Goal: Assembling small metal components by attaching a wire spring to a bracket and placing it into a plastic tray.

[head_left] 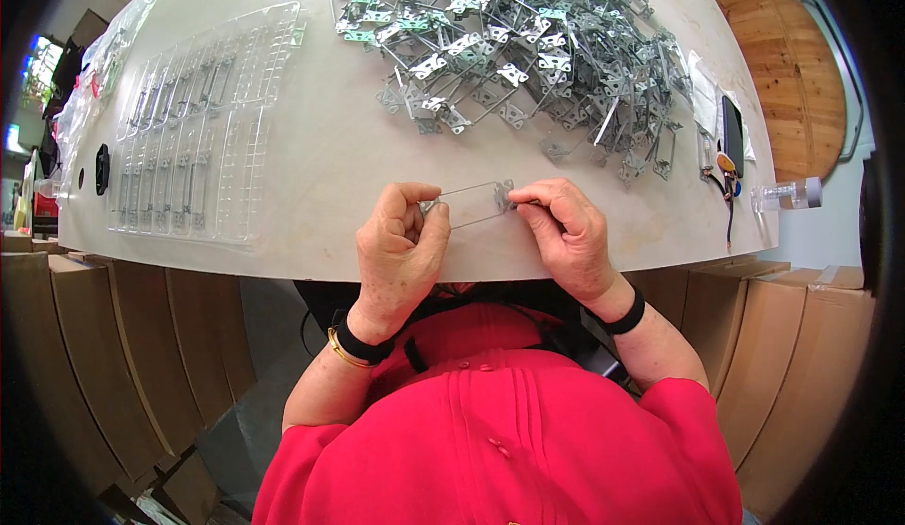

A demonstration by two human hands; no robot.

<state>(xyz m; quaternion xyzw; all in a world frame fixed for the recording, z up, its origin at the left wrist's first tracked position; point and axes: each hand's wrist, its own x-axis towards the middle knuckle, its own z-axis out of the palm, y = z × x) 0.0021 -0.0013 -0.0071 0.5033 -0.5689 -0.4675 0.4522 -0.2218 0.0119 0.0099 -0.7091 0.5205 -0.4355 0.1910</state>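
Between my two hands, over the near side of the table, is a metal bracket piece (pixel 502 197) made of two thin rods joined to a small plate. My left hand (pixel 401 247) pinches one end of it between thumb and forefinger. At the other end, by the plate, my right hand (pixel 571 242) is closed with thumb and fingertips on it. Farther off lies a large heap of similar metal bracket pieces (pixel 514 73), with rods and plates tangled together. Fingers hide the ends of the held piece.
Left on the table (pixel 320 176) lie clear plastic trays (pixel 247 228), with several rod pieces in their slots. A black object (pixel 102 169) sits beyond them. At right are a phone (pixel 732 129), a clear bottle (pixel 787 195) and a cable. Cardboard boxes (pixel 782 346) stand below both sides.
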